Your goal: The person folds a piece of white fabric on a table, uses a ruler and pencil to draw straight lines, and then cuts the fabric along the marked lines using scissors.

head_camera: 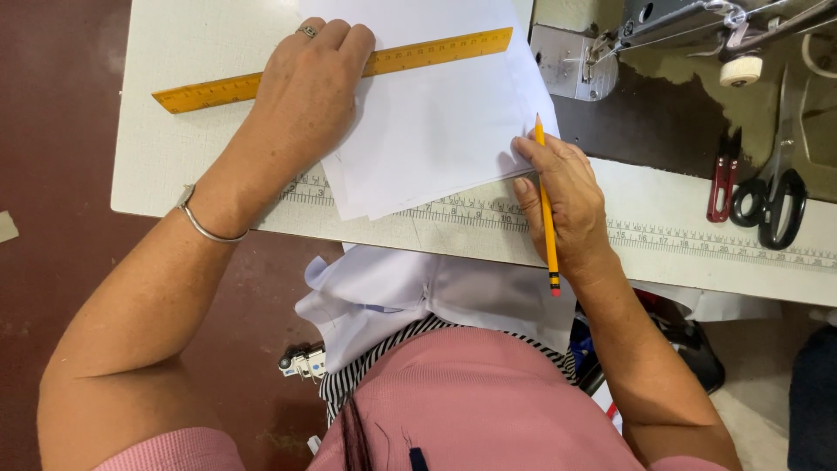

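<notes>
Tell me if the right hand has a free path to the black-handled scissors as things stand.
Probably yes: the scissors lie in the open to the right of the right hand, nothing between them, though that hand already holds a pencil.

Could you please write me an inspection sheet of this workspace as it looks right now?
Surface: white sewing table with a measuring scale printed along its front edge; darker machine bed at the far right.
Job's things: white fabric piece lying flat on the table; yellow ruler slanted across it; yellow pencil.
Clutter: black-handled scissors, red thread snips, sewing machine parts; more white cloth on the lap.
Grippers: left hand presses the ruler down; right hand holds the pencil at the fabric's edge.
Cables: nothing seen.
Surroundings: dark red floor; pink top, striped cloth beneath.
</notes>
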